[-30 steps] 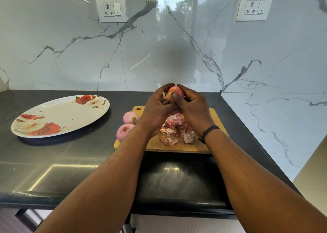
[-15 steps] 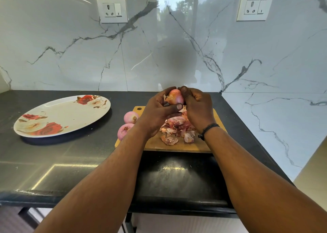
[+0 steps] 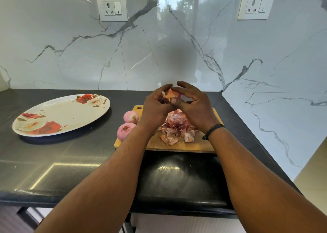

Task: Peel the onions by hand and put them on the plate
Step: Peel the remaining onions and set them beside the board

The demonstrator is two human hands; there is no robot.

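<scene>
Surface: glossy black countertop against the marble wall.
Left: oval floral plate lying flat.
Centre: wooden cutting board, well apart from the plate, resting directly on the counter.

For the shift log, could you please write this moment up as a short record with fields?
left hand: holds the onion above the board
right hand: pinches the onion's skin
peeled onions: two at the board's left edge
peels: pile on the board
plate: left on the counter, no onions on it
stage: third onion partly peeled
</scene>
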